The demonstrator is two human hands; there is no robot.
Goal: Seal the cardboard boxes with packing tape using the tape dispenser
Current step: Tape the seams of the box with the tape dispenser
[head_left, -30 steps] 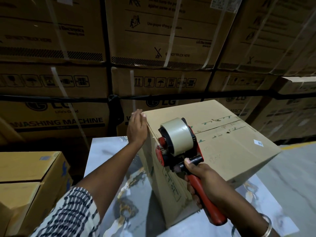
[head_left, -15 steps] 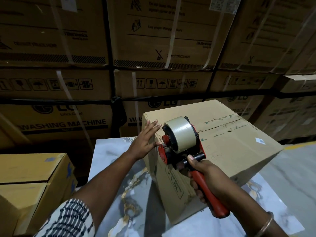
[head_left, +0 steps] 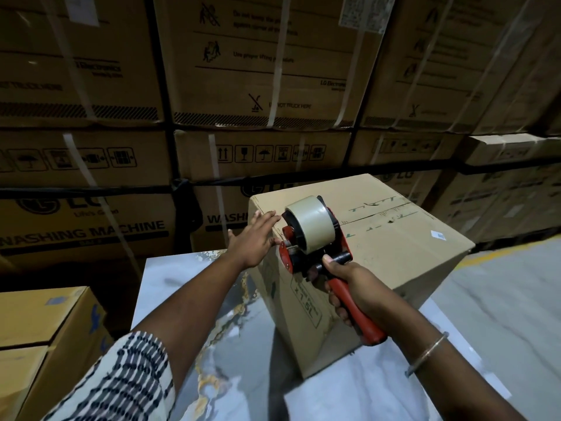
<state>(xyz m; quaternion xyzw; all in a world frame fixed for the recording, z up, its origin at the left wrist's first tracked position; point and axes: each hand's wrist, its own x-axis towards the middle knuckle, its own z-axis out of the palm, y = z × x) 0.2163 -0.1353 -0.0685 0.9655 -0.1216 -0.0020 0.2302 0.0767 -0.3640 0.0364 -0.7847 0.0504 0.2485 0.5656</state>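
Gripped red tape dispenser (head_left: 315,238) by its handle in right hand (head_left: 358,287), at brown cardboard box (head_left: 394,256) top edge; left hand (head_left: 253,241) fingers straight, touching box corner on marbled surface (head_left: 188,299)

Cream sleeve (head_left: 121,381) with rows of dark dashes at lower left, bare forearms, thin metal bangle (head_left: 426,354) at lower right

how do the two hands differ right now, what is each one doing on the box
The left hand lies open, its straight fingers pressing the near top edge of the cardboard box. The right hand is curled round the red handle of the tape dispenser, thumb up by its black roller. The left hand holds nothing; the right holds the tool. The right wrist wears a bangle; the left arm has a patterned sleeve. Both work at the same box edge.
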